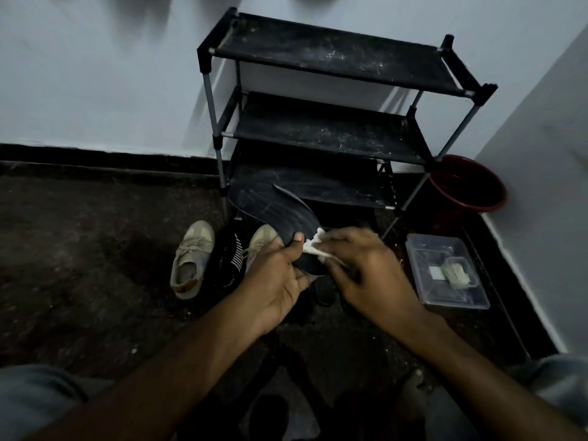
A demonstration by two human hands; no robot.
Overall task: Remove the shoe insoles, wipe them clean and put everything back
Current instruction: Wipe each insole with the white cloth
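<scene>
1. Your left hand (280, 278) is gripping the black, ridged foam insole (270, 208) near its heel end, thumb pressing on top and fingers curling underneath. Your right hand (366, 268) is pinching a small crumpled white wipe (313, 246) against that same end, fingers bending down over it.
2. Both forearms are reaching forward and converging low over the dark floor (79, 249). They are holding the insole in the air, toe end pointing toward the black three-tier fabric shoe rack (334, 55).
3. That toe end is hanging unsupported and curling. Rubbing further along it could fold or flick the insole out of your grip.
4. It is hovering close to the rack's dusty lowest shelf, so a forward stroke could brush it and dirty it again.
5. You are wiping with very little material, so your fingertips may be smearing grime instead.
6. If dropped, the insole would probably land by the pale beige lace-up sneaker (191, 259). Fresh wipes seem to be waiting in the clear rectangular plastic container (455, 305) near the floor's right edge.
</scene>
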